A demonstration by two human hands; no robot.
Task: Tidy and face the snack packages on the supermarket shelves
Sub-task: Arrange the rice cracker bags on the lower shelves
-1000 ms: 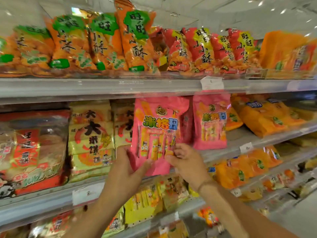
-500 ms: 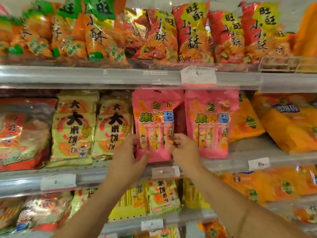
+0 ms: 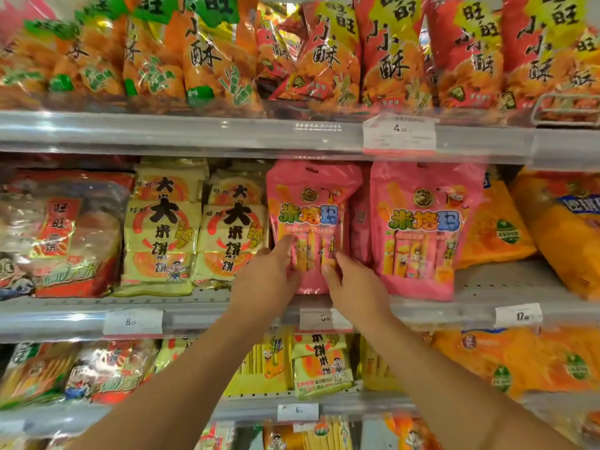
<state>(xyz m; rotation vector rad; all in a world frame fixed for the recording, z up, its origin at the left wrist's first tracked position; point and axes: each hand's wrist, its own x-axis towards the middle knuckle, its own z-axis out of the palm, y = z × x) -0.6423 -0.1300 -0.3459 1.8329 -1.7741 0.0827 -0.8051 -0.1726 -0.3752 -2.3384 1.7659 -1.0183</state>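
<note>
A pink snack package (image 3: 308,203) stands upright on the middle shelf (image 3: 211,315), its front facing out. My left hand (image 3: 266,284) holds its left edge, thumb on the front. My right hand (image 3: 357,290) holds its lower right part, thumb on the front and fingers toward the gap beside it. A second matching pink package (image 3: 422,222) stands just to the right, also facing out.
Yellow rice-cracker packs (image 3: 162,228) stand directly left of the pink package, and orange bags (image 3: 496,228) lie to the right. Red and orange bags (image 3: 328,60) crowd the upper shelf (image 3: 194,131). More yellow and orange packs (image 3: 321,368) fill the lower shelf.
Both hands carried the pink package up and back from in front of the shelf and set it upright beside the other pink one. The view has moved closer to the shelves.
</note>
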